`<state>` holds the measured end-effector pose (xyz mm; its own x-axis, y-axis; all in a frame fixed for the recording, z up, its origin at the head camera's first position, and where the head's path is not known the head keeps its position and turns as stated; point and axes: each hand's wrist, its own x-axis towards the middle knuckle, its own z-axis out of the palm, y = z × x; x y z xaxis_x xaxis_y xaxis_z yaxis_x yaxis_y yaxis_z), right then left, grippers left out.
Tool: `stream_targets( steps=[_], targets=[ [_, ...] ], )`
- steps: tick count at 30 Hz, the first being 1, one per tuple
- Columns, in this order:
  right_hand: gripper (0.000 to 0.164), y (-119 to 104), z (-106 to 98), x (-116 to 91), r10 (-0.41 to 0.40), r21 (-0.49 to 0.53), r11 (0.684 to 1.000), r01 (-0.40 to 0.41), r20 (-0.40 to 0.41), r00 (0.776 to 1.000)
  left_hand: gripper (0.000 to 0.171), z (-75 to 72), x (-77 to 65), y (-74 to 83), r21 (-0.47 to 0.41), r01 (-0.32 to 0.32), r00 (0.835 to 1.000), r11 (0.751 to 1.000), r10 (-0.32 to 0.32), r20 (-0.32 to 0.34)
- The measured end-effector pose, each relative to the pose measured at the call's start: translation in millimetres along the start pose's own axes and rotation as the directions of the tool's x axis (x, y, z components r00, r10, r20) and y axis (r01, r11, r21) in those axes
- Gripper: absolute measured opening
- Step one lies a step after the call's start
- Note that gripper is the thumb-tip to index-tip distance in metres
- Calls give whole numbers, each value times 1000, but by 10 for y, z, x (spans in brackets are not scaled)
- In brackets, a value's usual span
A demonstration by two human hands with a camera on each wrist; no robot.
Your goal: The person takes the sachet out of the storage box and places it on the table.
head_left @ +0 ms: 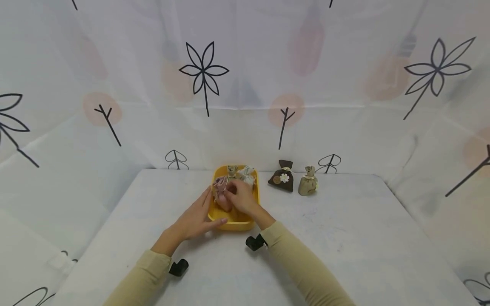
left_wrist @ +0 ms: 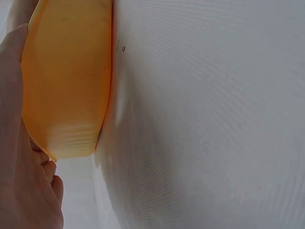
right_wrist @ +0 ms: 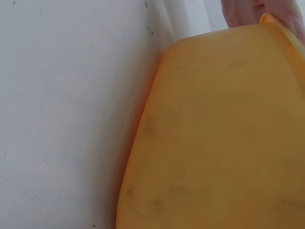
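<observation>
A yellow plastic bin (head_left: pixel 234 227) stands at the back middle of the table with several small drawstring pouches inside. My left hand (head_left: pixel 195 217) rests against the bin's left side, fingers extended along the rim and thumb stretched over the front edge. Reaching in from the right, my right hand (head_left: pixel 243 198) pinches a pink pouch (head_left: pixel 220 185) at the bin's left. Behind it are a tan pouch (head_left: pixel 232 170) and a pale patterned pouch (head_left: pixel 249 174), both partly covered by the right hand. The left wrist view shows the bin's outer wall (left_wrist: pixel 71 81) beside the left fingers.
Right of the bin, a dark brown pouch (head_left: pixel 281 178) with a white flower stands on the white-covered table (head_left: pixel 344 238). Next to it is a beige pouch (head_left: pixel 308 182). A white cloth printed with flowers (head_left: pixel 237 85) hangs behind and around the table.
</observation>
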<state>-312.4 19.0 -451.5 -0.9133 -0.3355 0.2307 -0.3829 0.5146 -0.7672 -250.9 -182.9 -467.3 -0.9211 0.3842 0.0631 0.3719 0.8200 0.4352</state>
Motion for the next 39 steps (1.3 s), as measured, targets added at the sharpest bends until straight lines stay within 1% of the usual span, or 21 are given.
stream_targets(
  steps=[4, 9, 14, 16, 23, 28, 34, 39],
  targets=[
    [11, -24, -48, -15, -12, 42, 999, 13, -24, 1000, 115, -5, 2, -7, 2, -5, 1000, 1000, 5, -5],
    [12, -96, -149, -60, -9, 84, 996, 12, -29, 1000, 118, -24, -7, -29, 10, -9, 1000, 1000, 9, -15],
    [10, -208, -270, -93, -32, 71, 997, 34, -27, 999, 119, -41, -11, -43, 8, 1, 1000, 1000, -1, -13],
    [8, -236, -326, -106, -54, 68, 996, 56, -33, 998, 119, -45, -12, -40, 9, 4, 1000, 1000, -4, -10],
    [13, -257, -552, -186, -121, 80, 989, 124, -45, 992, 119, -51, 4, -28, 24, -10, 1000, 1000, 10, -20],
    [13, -272, -732, -286, -126, 83, 988, 130, -47, 991, 120, -46, 6, -22, 21, -9, 1000, 1000, 9, -20],
    [16, -228, -921, -407, -125, 87, 988, 130, -59, 990, 120, -29, -4, -16, 9, -3, 1000, 1000, 3, -13],
    [14, -87, -1075, -494, -118, 72, 990, 125, -94, 989, 121, -10, -8, -10, 16, 11, 1000, 1000, -11, 3]
  ],
)
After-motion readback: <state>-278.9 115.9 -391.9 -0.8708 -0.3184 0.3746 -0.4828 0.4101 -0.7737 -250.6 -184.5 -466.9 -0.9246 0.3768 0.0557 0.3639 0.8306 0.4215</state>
